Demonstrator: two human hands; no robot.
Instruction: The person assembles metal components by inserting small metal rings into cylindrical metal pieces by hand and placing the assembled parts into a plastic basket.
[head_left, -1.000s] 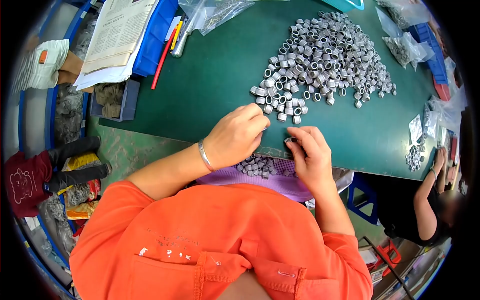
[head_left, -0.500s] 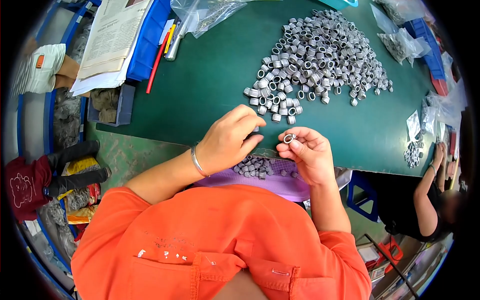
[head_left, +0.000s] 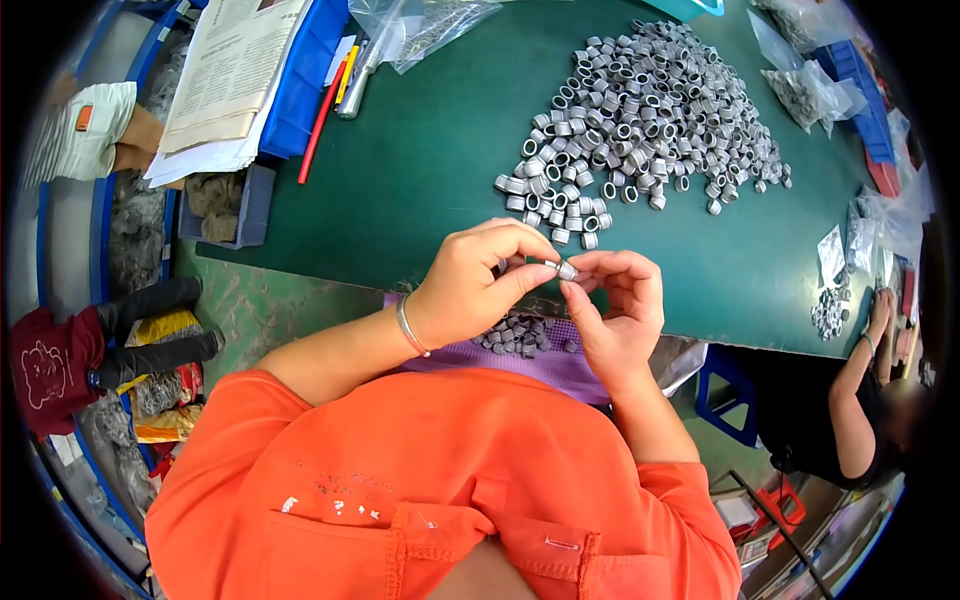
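Observation:
My right hand (head_left: 622, 305) pinches a small grey metal ring (head_left: 567, 271) between thumb and fingertips, above the near edge of the table. From the other side, my left hand (head_left: 482, 275) meets it, thumb and forefinger closed at the ring's left side. A small piece shows at the left fingertips, too small to name. Just beyond my hands lies a large heap of similar metal rings (head_left: 650, 110) on the green table (head_left: 420, 160). Below my hands, more grey pieces (head_left: 515, 335) lie in a purple basket (head_left: 480, 360) at my lap.
Papers (head_left: 225, 80) rest on a blue bin (head_left: 305, 90) at the left, beside a red pen (head_left: 320, 125). A small grey box (head_left: 255, 205) holds brown cloth. Plastic bags (head_left: 815, 95) lie at the right. Another person's arm (head_left: 860, 345) reaches the table's right end.
My left hand has moved right and come together with my right hand at the ring. The ring has turned from face-on to side-on. The view has shifted slightly.

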